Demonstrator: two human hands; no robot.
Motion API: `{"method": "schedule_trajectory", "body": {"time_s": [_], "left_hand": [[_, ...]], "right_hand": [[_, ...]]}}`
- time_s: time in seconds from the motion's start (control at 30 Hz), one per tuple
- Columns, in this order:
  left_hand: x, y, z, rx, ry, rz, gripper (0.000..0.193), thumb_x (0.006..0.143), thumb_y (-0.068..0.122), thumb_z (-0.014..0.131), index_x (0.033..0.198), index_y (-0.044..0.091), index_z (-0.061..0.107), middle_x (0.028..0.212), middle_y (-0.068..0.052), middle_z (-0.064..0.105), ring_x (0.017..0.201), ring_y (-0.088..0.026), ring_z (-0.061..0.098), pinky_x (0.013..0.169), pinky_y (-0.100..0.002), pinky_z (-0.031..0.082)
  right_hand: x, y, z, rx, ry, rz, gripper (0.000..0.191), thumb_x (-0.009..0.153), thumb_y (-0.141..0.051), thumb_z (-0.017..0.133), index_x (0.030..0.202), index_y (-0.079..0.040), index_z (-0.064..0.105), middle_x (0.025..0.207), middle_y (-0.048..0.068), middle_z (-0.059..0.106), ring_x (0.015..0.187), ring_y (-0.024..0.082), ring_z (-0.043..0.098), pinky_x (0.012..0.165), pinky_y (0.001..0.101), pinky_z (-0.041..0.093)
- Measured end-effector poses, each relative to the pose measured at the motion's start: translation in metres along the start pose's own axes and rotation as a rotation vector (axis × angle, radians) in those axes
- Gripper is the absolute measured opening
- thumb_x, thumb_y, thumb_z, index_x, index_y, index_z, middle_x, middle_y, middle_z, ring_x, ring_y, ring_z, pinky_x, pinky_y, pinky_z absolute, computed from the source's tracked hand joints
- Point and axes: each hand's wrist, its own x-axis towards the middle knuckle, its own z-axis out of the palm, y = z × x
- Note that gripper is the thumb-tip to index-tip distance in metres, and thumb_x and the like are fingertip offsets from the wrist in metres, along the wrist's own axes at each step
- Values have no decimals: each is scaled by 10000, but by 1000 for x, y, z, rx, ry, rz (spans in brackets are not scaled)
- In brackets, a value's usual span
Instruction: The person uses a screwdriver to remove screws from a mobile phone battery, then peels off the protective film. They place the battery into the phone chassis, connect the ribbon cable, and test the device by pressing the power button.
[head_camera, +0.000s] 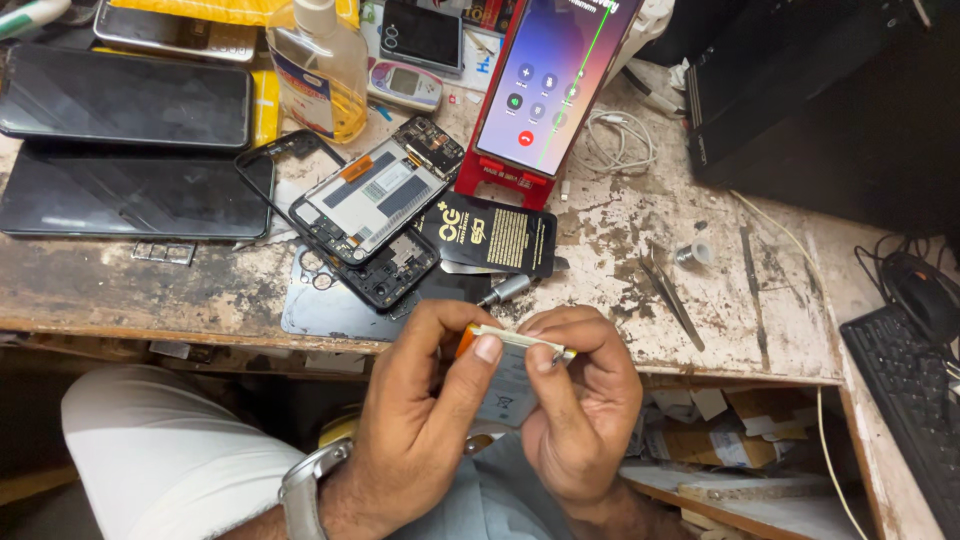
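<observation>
Both hands pinched a flat white phone battery (508, 385) just below the table (620, 230) edge.
Left hand (420, 420) and right hand (580, 410) gripped its top edge; beyond lay the opened phone (375, 195), back cover off, battery not yet seated.

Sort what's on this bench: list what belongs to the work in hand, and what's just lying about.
In hand:
left hand
right hand
battery, held by both
opened phone
black battery pack

Lying about:
bottle
lit phone on red stand
tweezers
keyboard
two dark phones
</observation>
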Motion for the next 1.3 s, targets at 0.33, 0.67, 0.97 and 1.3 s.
{"method": "schedule_trajectory", "body": {"time_s": [0.33,0.67,0.97,1.3], "left_hand": [[-1,-3,7,-145,9,-30,132,1057,87,569,1164,11,584,875,7,545,759,-32,450,647,-212,396],[-5,-1,12,-72,18,-79,114,1066,110,528,1137,30,568,915,15,535,773,-34,450,651,-208,412],[-4,-10,13,59,129,-53,109,1010,95,570,1093,33,604,849,-7,552,755,-59,483,637,-231,436],[-3,-12,7,70,152,2,101,1004,89,595,1079,26,621,858,-24,594,755,-64,528,633,-220,443]], "right_hand": [[0,-3,-2,-43,-30,-44,50,1025,45,616,1072,33,625,1005,146,631,960,186,608,921,316,495],[-3,-4,0,-114,-40,-107,80,1013,63,613,1083,25,614,1031,135,622,962,171,595,880,265,473],[1,2,2,-107,-8,-13,112,938,106,603,1034,48,605,1071,162,606,1016,202,580,937,287,462],[0,13,8,5,46,-10,101,940,120,615,1021,59,624,1061,175,622,1003,211,606,920,297,481]]}}
